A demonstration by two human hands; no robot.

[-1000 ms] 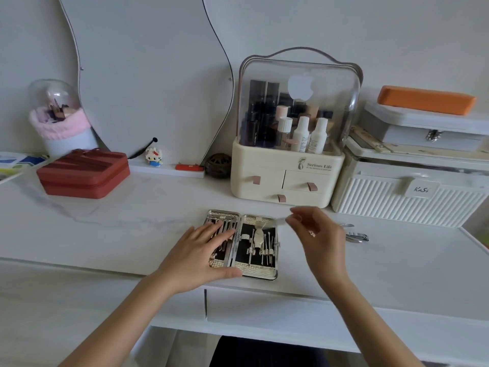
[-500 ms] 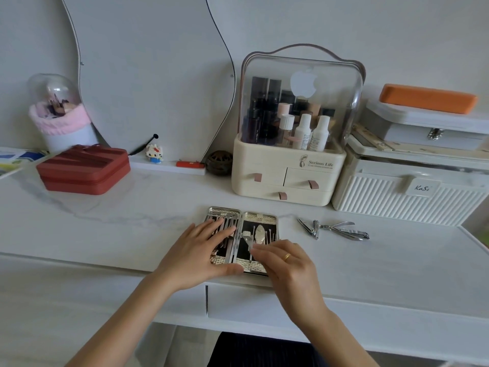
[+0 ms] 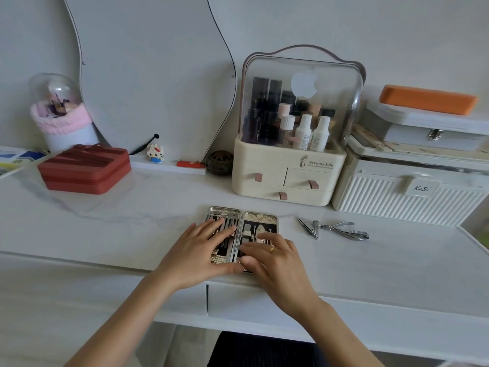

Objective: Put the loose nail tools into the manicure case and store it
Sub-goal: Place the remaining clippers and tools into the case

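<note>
The manicure case (image 3: 260, 216) lies open and flat near the front edge of the white desk, its two silver halves lined in black and filled with metal tools. My left hand (image 3: 197, 251) rests flat on the left half, fingers straight. My right hand (image 3: 274, 260), with a ring, lies over the lower right half, fingers pressing among the tools there. Loose on the desk to the right lie a small nail clipper (image 3: 308, 228) and a larger nipper-style clipper (image 3: 344, 230).
Behind the case stands a cream cosmetics organiser (image 3: 287, 176) with drawers and a clear lid. A white ribbed box (image 3: 407, 197) sits to its right, a red zip case (image 3: 84, 169) at the left. A drawer front (image 3: 264, 303) sits below the desk edge.
My right hand came down from above the case's right edge onto its right half, carrying a tool. The left hand stayed on the left half. The two clippers came into sight.
</note>
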